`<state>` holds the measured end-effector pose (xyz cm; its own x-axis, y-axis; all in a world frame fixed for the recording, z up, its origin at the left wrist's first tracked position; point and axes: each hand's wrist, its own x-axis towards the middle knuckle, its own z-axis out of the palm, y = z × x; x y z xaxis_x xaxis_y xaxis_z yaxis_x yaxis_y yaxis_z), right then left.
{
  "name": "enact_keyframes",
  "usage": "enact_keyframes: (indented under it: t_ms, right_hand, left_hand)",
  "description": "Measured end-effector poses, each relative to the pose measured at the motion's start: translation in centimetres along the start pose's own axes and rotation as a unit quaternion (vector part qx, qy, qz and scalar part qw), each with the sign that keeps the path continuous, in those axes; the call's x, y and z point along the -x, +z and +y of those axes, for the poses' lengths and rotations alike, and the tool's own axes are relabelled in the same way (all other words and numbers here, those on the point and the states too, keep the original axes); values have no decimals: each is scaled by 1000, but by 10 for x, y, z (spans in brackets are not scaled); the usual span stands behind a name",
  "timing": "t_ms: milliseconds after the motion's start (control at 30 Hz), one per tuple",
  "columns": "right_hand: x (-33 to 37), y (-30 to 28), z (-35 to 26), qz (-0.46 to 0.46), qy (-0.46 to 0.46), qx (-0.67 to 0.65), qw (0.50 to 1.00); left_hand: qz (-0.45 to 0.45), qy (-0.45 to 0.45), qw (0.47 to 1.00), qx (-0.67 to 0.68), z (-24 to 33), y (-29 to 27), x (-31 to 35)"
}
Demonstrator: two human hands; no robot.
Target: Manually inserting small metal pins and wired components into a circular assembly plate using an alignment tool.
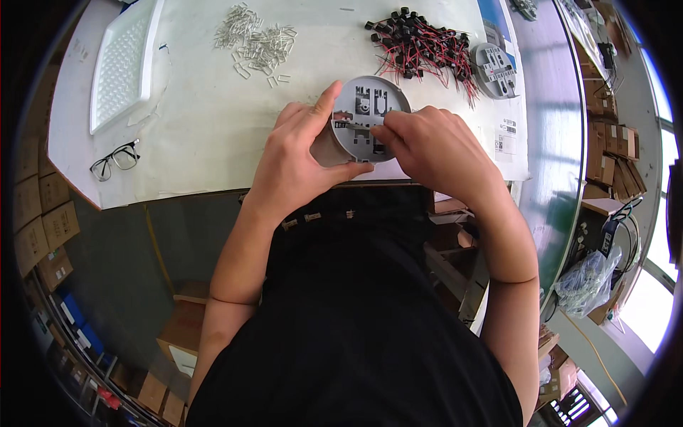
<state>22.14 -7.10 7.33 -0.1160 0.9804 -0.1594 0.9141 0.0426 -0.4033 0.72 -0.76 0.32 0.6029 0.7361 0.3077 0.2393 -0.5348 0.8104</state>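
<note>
Near the table's front edge, my left hand (290, 156) grips a round grey plastic housing (364, 147) by its left side. The thumb lies along the near rim, and the index finger reaches up the far left side. Slots, clips and moulded pockets show on its upward face. My right hand (445, 146) is closed, thumb and index finger pinched over the right half of that face. Whatever those fingertips hold, if anything, is hidden. A thin grey strip appears beside the fingertips, but I cannot tell whether it is loose or part of the housing.
Farther back lie a pile of small pale U-shaped pieces (265, 50) and a heap of black buzzer-like parts with red and black wires (427, 44). At right sits another round grey housing (494, 70). A white dimpled tray (124, 64) and eyeglasses (117, 159) are at left.
</note>
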Motion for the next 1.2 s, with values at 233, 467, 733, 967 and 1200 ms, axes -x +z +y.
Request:
enact_keyframes:
  t_ms: [233, 467, 733, 967, 1200]
  right_hand:
    - [-1, 2, 3, 6, -24, 5, 1000]
    - [-3, 2, 4, 5, -43, 3, 999]
    - [-10, 2, -1, -12, -37, 35, 999]
    - [-15, 3, 13, -25, -62, -7, 998]
    - [-15, 4, 14, -19, -78, -8, 997]
  left_hand:
    - [1, 5, 1000, -13, -1, 1, 2]
    - [6, 21, 1000, -19, -3, 1, 2]
    - [5, 37, 999, -30, -6, 3, 0]
    - [7, 29, 999, -20, -6, 1, 3]
    - [9, 34, 999, -21, -6, 2, 2]
